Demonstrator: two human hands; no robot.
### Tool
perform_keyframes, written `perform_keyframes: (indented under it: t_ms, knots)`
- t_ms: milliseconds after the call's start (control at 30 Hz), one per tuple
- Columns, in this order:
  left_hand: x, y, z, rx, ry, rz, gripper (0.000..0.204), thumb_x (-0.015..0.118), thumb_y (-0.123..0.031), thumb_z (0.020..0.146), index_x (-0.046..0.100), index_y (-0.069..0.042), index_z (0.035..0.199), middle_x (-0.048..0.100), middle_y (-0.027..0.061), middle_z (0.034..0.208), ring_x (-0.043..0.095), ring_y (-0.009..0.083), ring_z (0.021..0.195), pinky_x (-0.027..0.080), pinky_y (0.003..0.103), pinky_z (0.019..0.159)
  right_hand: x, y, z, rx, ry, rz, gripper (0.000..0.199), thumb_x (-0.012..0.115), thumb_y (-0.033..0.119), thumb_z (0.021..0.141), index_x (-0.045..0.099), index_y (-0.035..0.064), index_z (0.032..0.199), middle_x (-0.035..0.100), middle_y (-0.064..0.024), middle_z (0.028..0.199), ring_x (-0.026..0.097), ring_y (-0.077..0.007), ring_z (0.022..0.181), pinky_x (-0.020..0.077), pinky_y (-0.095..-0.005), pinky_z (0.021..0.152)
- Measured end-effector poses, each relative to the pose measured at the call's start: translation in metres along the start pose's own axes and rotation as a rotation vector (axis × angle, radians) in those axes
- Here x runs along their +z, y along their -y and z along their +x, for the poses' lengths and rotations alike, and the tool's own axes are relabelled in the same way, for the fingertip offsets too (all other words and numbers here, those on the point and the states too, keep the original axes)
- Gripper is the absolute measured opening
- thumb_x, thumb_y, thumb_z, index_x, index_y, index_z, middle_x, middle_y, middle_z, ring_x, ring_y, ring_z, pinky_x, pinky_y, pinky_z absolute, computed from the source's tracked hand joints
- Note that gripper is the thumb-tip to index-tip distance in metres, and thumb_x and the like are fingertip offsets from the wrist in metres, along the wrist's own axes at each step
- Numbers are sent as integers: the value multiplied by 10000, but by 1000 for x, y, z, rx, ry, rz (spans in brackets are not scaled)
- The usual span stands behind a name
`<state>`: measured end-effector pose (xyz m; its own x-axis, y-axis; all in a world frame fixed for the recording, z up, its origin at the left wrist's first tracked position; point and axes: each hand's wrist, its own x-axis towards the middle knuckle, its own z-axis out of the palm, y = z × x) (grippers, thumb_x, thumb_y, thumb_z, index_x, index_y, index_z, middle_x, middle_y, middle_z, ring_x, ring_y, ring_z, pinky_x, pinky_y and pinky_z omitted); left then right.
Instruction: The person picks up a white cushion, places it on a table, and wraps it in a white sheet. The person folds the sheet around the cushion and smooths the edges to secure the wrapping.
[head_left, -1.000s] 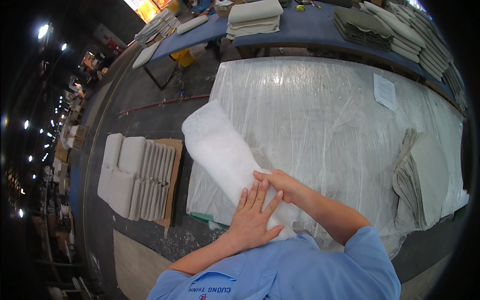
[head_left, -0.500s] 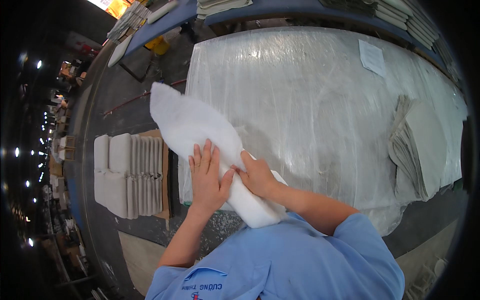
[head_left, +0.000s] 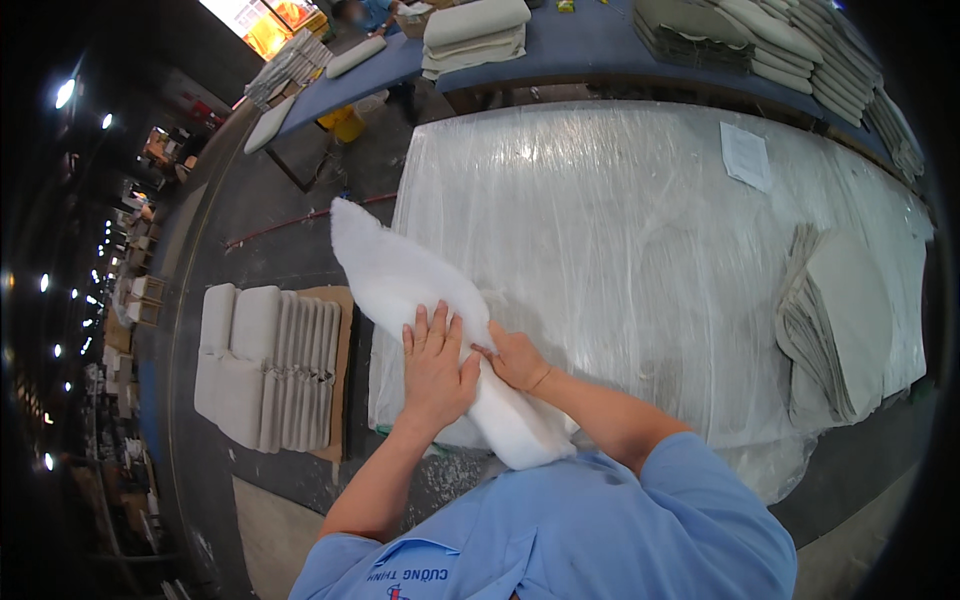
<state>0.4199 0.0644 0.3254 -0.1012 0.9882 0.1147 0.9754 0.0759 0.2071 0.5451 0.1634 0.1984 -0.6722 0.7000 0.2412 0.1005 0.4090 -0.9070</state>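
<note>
Looking down from my head, the long white roll of soft fibre wadding (head_left: 420, 300) lies slantwise across the near left corner of the table wrapped in clear plastic sheet (head_left: 650, 230). My left hand (head_left: 437, 365) now presses flat on it, fingers spread, having crossed over beside my right hand (head_left: 517, 358), which cups its edge, loosely curled. The wadding has swung further leftward past that corner.

- Long worktable covered in clear plastic sheeting (head_left: 640, 200).
- White paper sheet (head_left: 745, 156) lies far right on it.
- Stack of grey fabric covers (head_left: 835, 325) at right edge.
- White fibre padding roll (head_left: 400, 275) overhangs left edge.
</note>
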Motion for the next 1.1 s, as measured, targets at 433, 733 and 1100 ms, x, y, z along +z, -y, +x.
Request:
perform_keyframes:
  t_ms: [433, 733, 1100]
  knots:
    - [6, 5, -1, 37, -63, -24, 698, 570, -303, 909, 467, 89, 1478, 360, 296, 1599, 229, 520, 1515, 110, 640, 1230, -80, 5, 37, 536, 372, 597, 723, 645, 522, 977, 525, -16, 1443, 616, -189, 1389, 591, -276, 1283, 448, -384, 1091]
    - [-4, 6, 9, 78, -65, -132, 763, 569, -320, 951, 318, 31, 1579, 328, 305, 1609, 254, 506, 1508, 130, 624, 1230, -28, 43, 102, 603, 231, 638, 565, 671, 371, 991, 574, -26, 1381, 641, -177, 1320, 618, -243, 1174, 506, -384, 993]
    - [-23, 138, 52, 273, -198, -199, 486, 601, -299, 933, 653, 6, 1308, 574, 200, 1447, 420, 432, 1438, 217, 608, 1213, 9, 82, 106, 826, 93, 504, 455, 621, 336, 1020, 668, -49, 1258, 734, -161, 1095, 701, -220, 941, 568, -371, 790]
